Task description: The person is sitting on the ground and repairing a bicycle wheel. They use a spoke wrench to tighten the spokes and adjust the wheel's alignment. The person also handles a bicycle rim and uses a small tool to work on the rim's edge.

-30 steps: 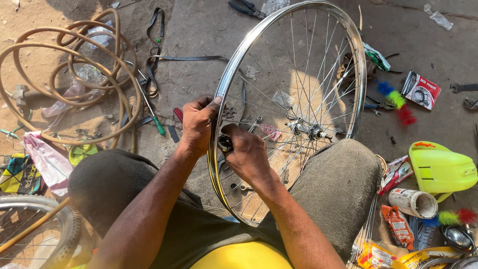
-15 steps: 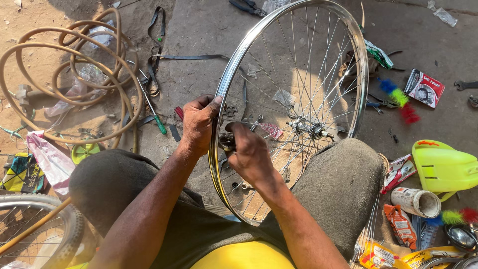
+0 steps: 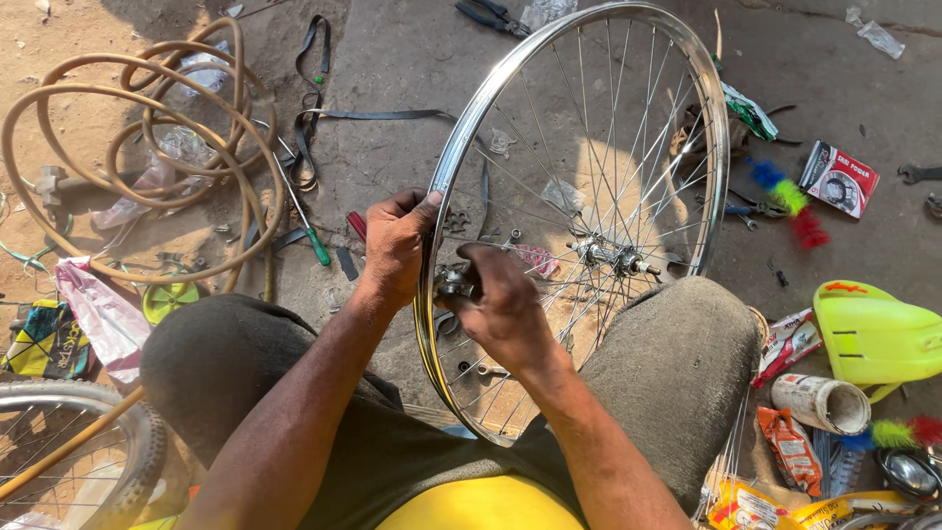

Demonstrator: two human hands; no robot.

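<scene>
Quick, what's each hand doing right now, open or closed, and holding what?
Left hand: closed on the rim of the bicycle wheel.
Right hand: closed around a small metal tool at the rim.

Workshop floor count, placed from the bare wheel rim (image 3: pixel 461 147)

Bare spoked rims: 1, upright between the knees. Hands on it: 2, left hand (image 3: pixel 392 245), right hand (image 3: pixel 505 304). Tyred wheels: 1 (image 3: pixel 88 442), lower left of the rim. Coiled hoses: 1 (image 3: pixel 137 147), left. Green-handled screwdrivers: 1 (image 3: pixel 309 236), left. Yellow-green plastic parts: 1 (image 3: pixel 873 334), right. Paper rolls: 1 (image 3: pixel 819 402), lower right.
</scene>
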